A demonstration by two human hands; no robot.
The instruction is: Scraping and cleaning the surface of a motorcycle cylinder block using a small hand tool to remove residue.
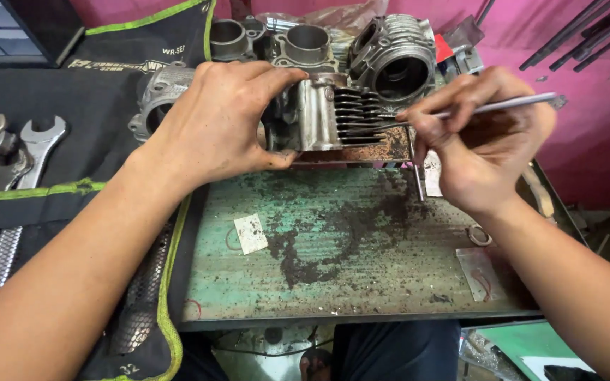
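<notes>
On worn green metal tray (pixel 333 282), left hand (pixel 213 123) clamps grey finned aluminium engine cylinder (pixel 326 116), fingers wrapped tight to steady it. Right hand (pixel 478 144) pinches thin silver metal pick (pixel 488 107), tip between fins, likely scraping grime. Steel spanners (pixel 8 152) left, apart.

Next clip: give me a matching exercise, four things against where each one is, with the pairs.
Things:
1. finned cylinder
2. metal pick
3. spanners
4. paper scrap

Places:
A. on the black tool roll, far left
B. in the right hand
C. under the left hand
D. flat on the green worktop

Pairs: 1-C, 2-B, 3-A, 4-D
</notes>
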